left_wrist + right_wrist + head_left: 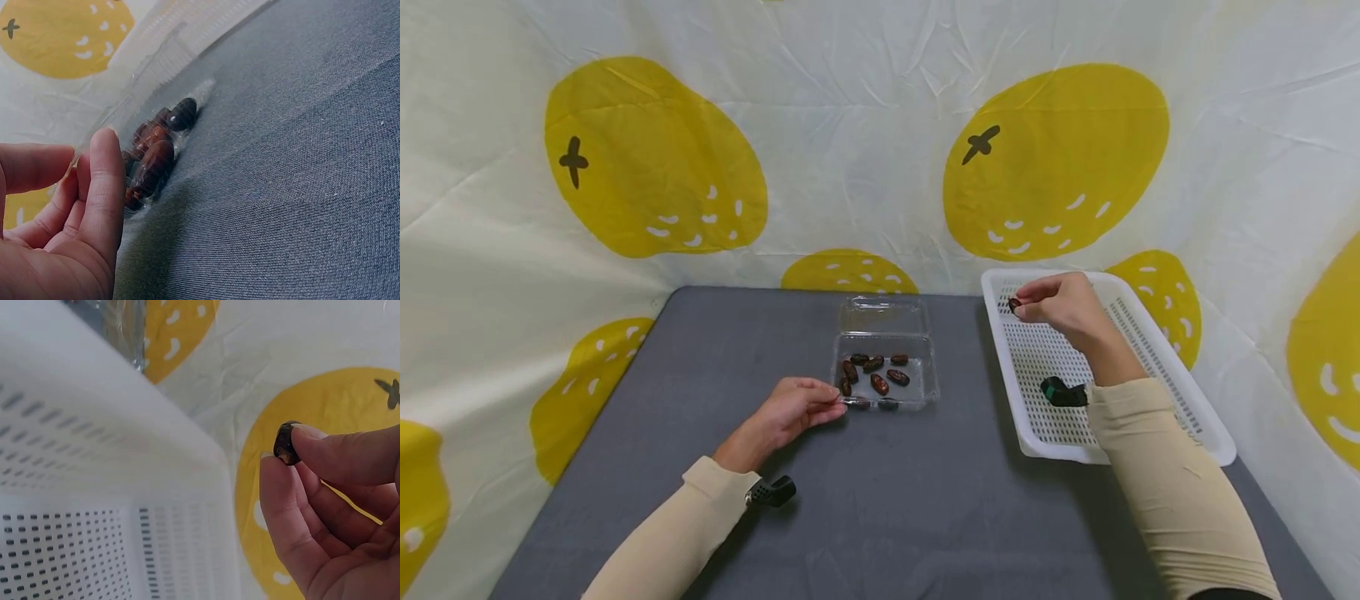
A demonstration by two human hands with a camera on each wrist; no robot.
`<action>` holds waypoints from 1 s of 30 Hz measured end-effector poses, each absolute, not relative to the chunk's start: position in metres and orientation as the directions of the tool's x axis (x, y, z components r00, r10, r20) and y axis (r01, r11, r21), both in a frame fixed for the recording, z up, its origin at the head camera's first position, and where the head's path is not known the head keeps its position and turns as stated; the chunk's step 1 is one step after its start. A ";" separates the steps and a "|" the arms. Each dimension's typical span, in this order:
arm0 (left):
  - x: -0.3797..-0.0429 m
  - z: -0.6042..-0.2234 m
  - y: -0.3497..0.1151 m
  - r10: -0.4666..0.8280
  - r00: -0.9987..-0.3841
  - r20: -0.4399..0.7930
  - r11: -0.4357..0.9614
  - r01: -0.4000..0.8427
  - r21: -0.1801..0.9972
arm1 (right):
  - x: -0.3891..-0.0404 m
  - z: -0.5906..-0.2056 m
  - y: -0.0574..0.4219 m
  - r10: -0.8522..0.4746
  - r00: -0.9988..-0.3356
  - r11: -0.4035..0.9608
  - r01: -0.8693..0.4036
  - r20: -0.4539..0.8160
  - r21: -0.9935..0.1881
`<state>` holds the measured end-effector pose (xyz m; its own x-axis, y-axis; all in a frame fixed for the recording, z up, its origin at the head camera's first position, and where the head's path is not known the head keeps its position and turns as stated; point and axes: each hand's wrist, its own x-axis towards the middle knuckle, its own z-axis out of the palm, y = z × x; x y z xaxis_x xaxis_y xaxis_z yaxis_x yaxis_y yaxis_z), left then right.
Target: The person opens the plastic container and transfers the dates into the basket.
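Observation:
Between its thumb and fingertips my right hand [1063, 308] pinches one dark brown date [286, 443], held up over the far left part of a white plastic basket [1026, 433]. On the table a clear plastic clamshell box [931, 367] stands with its lid [883, 317] raised at the back. Several wrinkled, glossy dates [879, 384] lie inside it, spread over the bottom. My left hand [797, 408] pinches the box's front left rim; in the left wrist view, the dates [155, 165] show through the clear wall beside the fingers.
The grey cloth-covered table [737, 350] ends at a white curtain [850, 167] printed with yellow fruit shapes. The basket, with slotted walls and a raised rim, occupies the table's right side, apart from the box. A black wrist camera [1063, 392] hangs below the right forearm, over the basket.

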<state>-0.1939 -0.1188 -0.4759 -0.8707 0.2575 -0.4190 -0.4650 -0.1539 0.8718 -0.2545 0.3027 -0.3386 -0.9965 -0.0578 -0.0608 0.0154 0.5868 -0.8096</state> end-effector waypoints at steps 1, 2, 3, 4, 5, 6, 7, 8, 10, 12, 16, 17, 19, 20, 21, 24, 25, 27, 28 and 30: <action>-0.194 -0.476 -0.119 0.258 -0.870 -0.421 -0.150 -0.466 0.872 | -0.256 -0.340 0.305 -0.056 -0.996 0.580 0.022 -0.066 -0.814; -0.193 -0.476 -0.119 0.260 -0.868 -0.423 -0.145 -0.468 0.872 | -0.257 -0.342 0.307 -0.053 -0.996 0.570 0.027 -0.069 -0.821; -0.193 -0.476 -0.119 0.261 -0.868 -0.422 -0.142 -0.467 0.873 | -0.258 -0.343 0.309 -0.050 -0.996 0.561 0.031 -0.071 -0.827; -0.193 -0.476 -0.119 0.261 -0.869 -0.420 -0.141 -0.465 0.874 | -0.260 -0.345 0.311 -0.045 -0.996 0.553 0.038 -0.075 -0.833; -0.192 -0.475 -0.119 0.261 -0.870 -0.419 -0.140 -0.463 0.875 | -0.262 -0.347 0.313 -0.042 -0.996 0.537 0.047 -0.082 -0.842; -0.192 -0.475 -0.119 0.259 -0.870 -0.419 -0.141 -0.464 0.875 | -0.264 -0.350 0.315 -0.040 -0.995 0.521 0.056 -0.090 -0.852; -0.192 -0.475 -0.119 0.258 -0.870 -0.419 -0.143 -0.464 0.874 | -0.266 -0.352 0.318 -0.034 -0.994 0.504 0.069 -0.100 -0.861; -0.192 -0.475 -0.119 0.258 -0.869 -0.422 -0.144 -0.466 0.873 | -0.268 -0.354 0.320 -0.028 -0.994 0.494 0.081 -0.109 -0.866; -0.192 -0.475 -0.119 0.259 -0.867 -0.424 -0.143 -0.469 0.871 | -0.272 -0.359 0.324 -0.019 -0.991 0.472 0.104 -0.129 -0.875; -0.192 -0.475 -0.119 0.257 -0.865 -0.432 -0.143 -0.476 0.868 | -0.276 -0.364 0.327 -0.012 -0.990 0.457 0.122 -0.143 -0.881; -0.192 -0.475 -0.119 0.250 -0.863 -0.439 -0.138 -0.481 0.866 | -0.282 -0.372 0.333 0.008 -0.986 0.444 0.152 -0.166 -0.883; -0.192 -0.475 -0.119 0.249 -0.863 -0.439 -0.141 -0.481 0.865 | -0.283 -0.373 0.334 0.012 -0.985 0.437 0.160 -0.173 -0.885; -0.192 -0.475 -0.118 0.251 -0.865 -0.435 -0.142 -0.477 0.867 | -0.285 -0.376 0.335 0.019 -0.982 0.424 0.177 -0.186 -0.888; -0.193 -0.475 -0.118 0.255 -0.866 -0.430 -0.144 -0.474 0.869 | -0.285 -0.377 0.336 0.023 -0.981 0.416 0.184 -0.192 -0.891; -0.193 -0.475 -0.118 0.256 -0.866 -0.429 -0.143 -0.473 0.869 | -0.286 -0.379 0.337 0.024 -0.980 0.407 0.191 -0.199 -0.893; -0.192 -0.476 -0.118 0.254 -0.866 -0.431 -0.138 -0.474 0.870 | -0.289 -0.383 0.338 0.020 -0.977 0.375 0.206 -0.214 -0.904; -0.192 -0.476 -0.118 0.252 -0.866 -0.432 -0.138 -0.474 0.870 | -0.290 -0.385 0.338 0.022 -0.976 0.373 0.210 -0.218 -0.904; -0.192 -0.478 -0.119 0.247 -0.865 -0.436 -0.139 -0.477 0.868 | -0.293 -0.388 0.339 0.023 -0.975 0.377 0.215 -0.223 -0.901; -0.192 -0.478 -0.119 0.247 -0.866 -0.435 -0.141 -0.476 0.868 | -0.294 -0.390 0.340 0.024 -0.975 0.379 0.214 -0.221 -0.900; -0.193 -0.478 -0.118 0.250 -0.868 -0.429 -0.142 -0.471 0.870 | -0.295 -0.393 0.341 0.031 -0.975 0.406 0.214 -0.220 -0.889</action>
